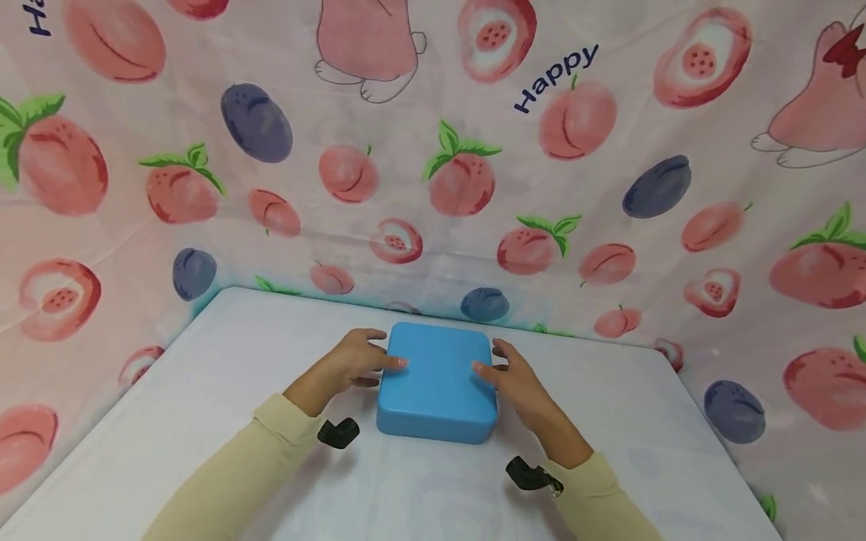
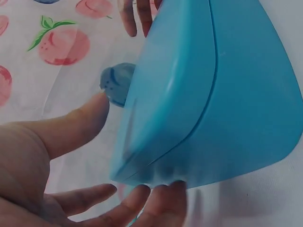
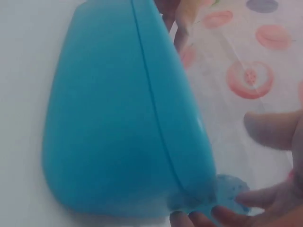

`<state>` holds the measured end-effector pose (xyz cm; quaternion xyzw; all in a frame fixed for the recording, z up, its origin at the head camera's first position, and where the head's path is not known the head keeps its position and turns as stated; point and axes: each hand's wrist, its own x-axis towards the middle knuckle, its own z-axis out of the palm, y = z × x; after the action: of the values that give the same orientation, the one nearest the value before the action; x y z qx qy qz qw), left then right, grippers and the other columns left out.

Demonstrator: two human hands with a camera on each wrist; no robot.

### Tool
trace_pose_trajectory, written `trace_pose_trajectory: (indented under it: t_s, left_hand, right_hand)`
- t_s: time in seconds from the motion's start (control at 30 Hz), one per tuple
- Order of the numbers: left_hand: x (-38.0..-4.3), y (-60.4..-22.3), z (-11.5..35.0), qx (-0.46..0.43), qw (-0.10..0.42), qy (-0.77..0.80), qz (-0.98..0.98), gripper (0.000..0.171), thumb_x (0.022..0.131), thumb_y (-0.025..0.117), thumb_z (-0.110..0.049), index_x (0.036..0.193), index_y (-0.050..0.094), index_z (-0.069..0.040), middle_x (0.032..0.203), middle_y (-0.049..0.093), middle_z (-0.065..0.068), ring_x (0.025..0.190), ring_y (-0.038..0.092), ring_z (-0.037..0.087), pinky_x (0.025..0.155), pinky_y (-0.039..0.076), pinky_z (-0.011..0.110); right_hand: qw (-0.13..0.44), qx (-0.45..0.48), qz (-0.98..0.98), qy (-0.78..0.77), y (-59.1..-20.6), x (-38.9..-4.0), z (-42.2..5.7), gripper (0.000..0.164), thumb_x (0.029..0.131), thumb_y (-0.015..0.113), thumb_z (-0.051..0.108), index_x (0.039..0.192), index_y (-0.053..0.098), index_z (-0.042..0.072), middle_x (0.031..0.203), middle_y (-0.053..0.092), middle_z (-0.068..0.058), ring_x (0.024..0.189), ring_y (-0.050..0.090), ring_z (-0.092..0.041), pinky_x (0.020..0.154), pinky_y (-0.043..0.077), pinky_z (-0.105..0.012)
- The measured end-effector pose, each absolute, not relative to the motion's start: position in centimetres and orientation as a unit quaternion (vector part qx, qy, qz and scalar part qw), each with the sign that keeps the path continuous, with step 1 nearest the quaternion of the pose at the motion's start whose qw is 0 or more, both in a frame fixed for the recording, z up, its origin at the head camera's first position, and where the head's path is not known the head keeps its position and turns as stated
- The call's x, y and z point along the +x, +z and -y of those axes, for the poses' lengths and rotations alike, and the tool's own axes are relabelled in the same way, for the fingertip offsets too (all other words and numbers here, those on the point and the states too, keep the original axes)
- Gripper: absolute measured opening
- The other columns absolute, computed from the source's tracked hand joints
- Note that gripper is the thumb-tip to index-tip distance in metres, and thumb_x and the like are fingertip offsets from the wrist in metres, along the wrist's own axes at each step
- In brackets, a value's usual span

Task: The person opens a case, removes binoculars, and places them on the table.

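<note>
Both my left hand (image 1: 355, 358) and right hand (image 1: 519, 372) are spread, with the blue box (image 1: 438, 379) between them on the desk (image 1: 656, 421), and it could slip if I squeeze its smooth sides (image 2: 246, 94) unevenly.

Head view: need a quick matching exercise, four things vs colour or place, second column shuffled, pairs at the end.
Things:
1. Box
2. Left hand
3. Right hand
4. Sleeves

Colour or place:
A. Beige
B. At the box's right side
C. Blue
D. At the box's left side

Pairs: 1-C; 2-D; 3-B; 4-A
</note>
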<state>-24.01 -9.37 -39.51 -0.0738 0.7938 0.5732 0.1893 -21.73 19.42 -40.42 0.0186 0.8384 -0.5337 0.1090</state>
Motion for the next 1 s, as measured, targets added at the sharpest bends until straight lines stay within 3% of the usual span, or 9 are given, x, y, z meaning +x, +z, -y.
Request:
trace_pose_trajectory:
  t_s: [0.17, 0.3, 0.37, 0.43, 0.47, 0.53, 0.63, 0.77, 1.0]
  left_hand:
    - [-24.5, -39.7, 8.7, -0.1, 0.175, 0.574, -0.794, 0.079, 0.088, 0.085, -0.014, 0.155, 0.044, -0.002, 0.147, 0.057, 0.026, 0.118, 0.068, 0.033, 0.102, 0.06, 0.051]
    - [-24.7, -40.0, 8.4, -0.115, 0.166, 0.556, -0.806, 0.07, 0.087, 0.085, -0.013, 0.146, 0.051, 0.003, 0.134, 0.063, 0.023, 0.097, 0.068, 0.025, 0.085, 0.064, 0.038]
    - [-24.8, -40.0, 8.3, -0.122, 0.16, 0.55, -0.81, 0.064, 0.086, 0.086, -0.013, 0.139, 0.055, 0.005, 0.125, 0.066, 0.02, 0.088, 0.064, 0.022, 0.075, 0.061, 0.032]
    - [-24.8, -40.0, 8.3, -0.126, 0.155, 0.544, -0.815, 0.058, 0.085, 0.087, -0.013, 0.131, 0.059, 0.006, 0.114, 0.066, 0.017, 0.083, 0.062, 0.021, 0.069, 0.058, 0.029]
    - [-24.9, -39.9, 8.2, -0.129, 0.155, 0.542, -0.816, 0.054, 0.084, 0.088, -0.012, 0.127, 0.061, 0.006, 0.109, 0.065, 0.015, 0.08, 0.061, 0.021, 0.067, 0.056, 0.029]
    - [-25.0, -39.8, 8.1, -0.137, 0.155, 0.539, -0.817, 0.047, 0.083, 0.089, -0.011, 0.119, 0.064, 0.006, 0.097, 0.063, 0.012, 0.075, 0.059, 0.02, 0.063, 0.054, 0.028]
    - [-25.3, -39.5, 7.9, -0.145, 0.158, 0.527, -0.823, 0.042, 0.082, 0.09, -0.012, 0.11, 0.064, 0.006, 0.082, 0.058, 0.008, 0.066, 0.055, 0.019, 0.058, 0.05, 0.027]
    - [-25.6, -39.2, 7.7, -0.151, 0.157, 0.521, -0.825, 0.042, 0.082, 0.089, -0.01, 0.109, 0.06, 0.005, 0.074, 0.052, 0.007, 0.061, 0.05, 0.017, 0.056, 0.047, 0.027]
    - [-25.6, -39.2, 7.5, -0.154, 0.162, 0.529, -0.819, 0.036, 0.084, 0.086, -0.006, 0.105, 0.059, 0.004, 0.076, 0.05, 0.007, 0.06, 0.048, 0.018, 0.056, 0.045, 0.028]
  right_hand:
    - [0.078, 0.058, -0.835, -0.542, -40.3, -22.3, -18.9, 0.071, 0.101, 0.066, 0.022, 0.159, 0.034, -0.003, 0.158, 0.042, -0.026, 0.14, 0.05, -0.044, 0.116, 0.046, -0.061]
    - [0.079, 0.094, -0.843, -0.524, -40.0, -23.1, -18.7, 0.064, 0.098, 0.07, 0.019, 0.15, 0.044, -0.006, 0.148, 0.051, -0.029, 0.13, 0.058, -0.044, 0.108, 0.054, -0.057]
    - [0.085, 0.107, -0.846, -0.515, -39.7, -23.6, -18.7, 0.051, 0.095, 0.073, 0.017, 0.136, 0.054, -0.007, 0.135, 0.058, -0.026, 0.114, 0.064, -0.039, 0.095, 0.059, -0.048]
    - [0.09, 0.118, -0.846, -0.512, -39.4, -24.0, -18.7, 0.032, 0.092, 0.076, 0.013, 0.112, 0.059, -0.006, 0.111, 0.062, -0.02, 0.092, 0.062, -0.031, 0.079, 0.058, -0.039]
    - [0.092, 0.122, -0.845, -0.513, -39.3, -24.2, -18.7, 0.025, 0.091, 0.077, 0.011, 0.099, 0.058, -0.003, 0.096, 0.059, -0.015, 0.081, 0.057, -0.026, 0.071, 0.054, -0.035]
    - [0.097, 0.128, -0.843, -0.513, -39.2, -24.5, -18.8, 0.028, 0.089, 0.078, 0.009, 0.086, 0.051, 0.003, 0.076, 0.047, -0.006, 0.068, 0.047, -0.02, 0.062, 0.047, -0.03]
    - [0.104, 0.137, -0.842, -0.511, -39.1, -25.0, -18.8, 0.029, 0.088, 0.079, 0.008, 0.088, 0.05, 0.001, 0.064, 0.036, -0.002, 0.059, 0.04, -0.017, 0.055, 0.042, -0.028]
    - [0.11, 0.138, -0.843, -0.507, -39.2, -25.4, -18.7, 0.036, 0.088, 0.079, 0.01, 0.108, 0.056, -0.009, 0.063, 0.039, -0.002, 0.057, 0.044, -0.016, 0.052, 0.044, -0.027]
    - [0.11, 0.147, -0.845, -0.502, -39.3, -25.6, -18.6, 0.03, 0.089, 0.081, 0.011, 0.101, 0.06, -0.007, 0.055, 0.032, 0.002, 0.052, 0.039, -0.014, 0.049, 0.04, -0.026]
